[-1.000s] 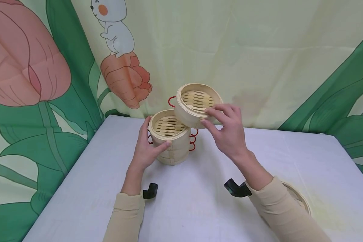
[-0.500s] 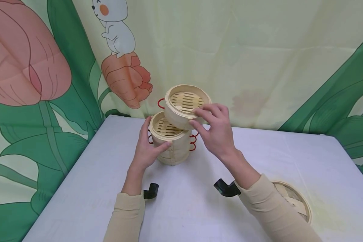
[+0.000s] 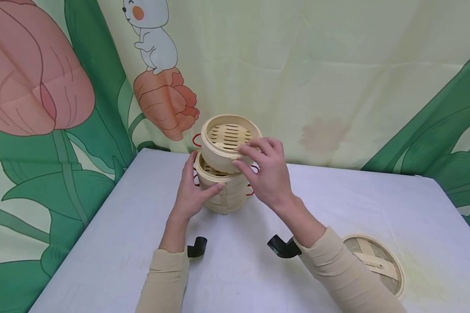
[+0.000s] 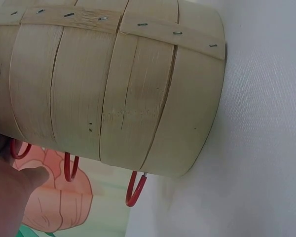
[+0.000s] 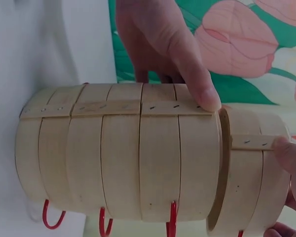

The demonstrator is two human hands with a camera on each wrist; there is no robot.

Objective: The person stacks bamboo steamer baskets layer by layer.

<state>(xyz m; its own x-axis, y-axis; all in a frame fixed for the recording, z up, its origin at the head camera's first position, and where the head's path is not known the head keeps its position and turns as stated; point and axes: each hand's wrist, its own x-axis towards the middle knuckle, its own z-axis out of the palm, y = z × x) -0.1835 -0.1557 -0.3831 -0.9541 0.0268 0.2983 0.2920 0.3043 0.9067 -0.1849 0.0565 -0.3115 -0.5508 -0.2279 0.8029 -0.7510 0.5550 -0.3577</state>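
Note:
A stack of round bamboo steamer baskets (image 3: 224, 198) with red wire handles stands upright toward the back of the table. My left hand (image 3: 192, 191) grips its top tier from the left, thumb at the front. Above the stack, my right hand (image 3: 269, 176) pinches the near right rim of another steamer basket (image 3: 215, 157), slatted base showing inside. This basket overlaps the stack's opening, slightly tilted. From the right wrist, a narrow gap shows between the held basket (image 5: 246, 182) and the stack (image 5: 121, 158). Stapled bamboo strips run up the stack (image 4: 138, 89) in the left wrist view.
A round woven bamboo lid (image 3: 376, 263) with a strap handle lies at the right front, partly behind the right sleeve (image 3: 337, 265). White cloth covers the table (image 3: 113, 261). A printed curtain (image 3: 297, 78) hangs behind it. Black camera mounts (image 3: 283, 246) stick out at both wrists.
My right hand has carried the steamer basket leftward and slightly down, from the stack's right side to over its opening. More of the lid shows. My left hand has kept its grip.

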